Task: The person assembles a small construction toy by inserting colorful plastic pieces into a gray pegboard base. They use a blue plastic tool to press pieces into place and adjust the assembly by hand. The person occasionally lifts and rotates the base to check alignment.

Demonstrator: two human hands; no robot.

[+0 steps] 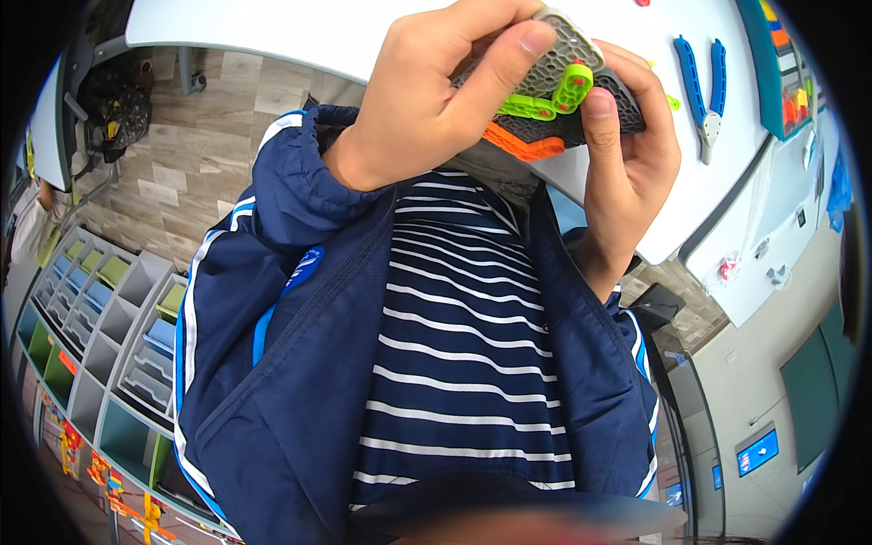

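Both hands are closed on a plastic building-block assembly, held up at the near edge of the white table. My left hand (427, 95) pinches its light grey honeycomb plate (576, 44) at the top, with the thumb lying across the face. From the other side my right hand (636, 163) grips a dark grey honeycomb plate (627, 104), its thumb beside the green link pieces (572, 89). Small red pins show in the green links. An orange angled piece (523, 143) sticks out below. My fingers hide part of the assembly.
On the white table (272, 27) to the right lie blue-handled pliers (708, 118) with a grey head. Beyond them stands a tray (768, 91) of coloured pieces. A second table (740, 272) bears small parts and clear plastic bags. Shelves with bins (118, 318) stand at the left.
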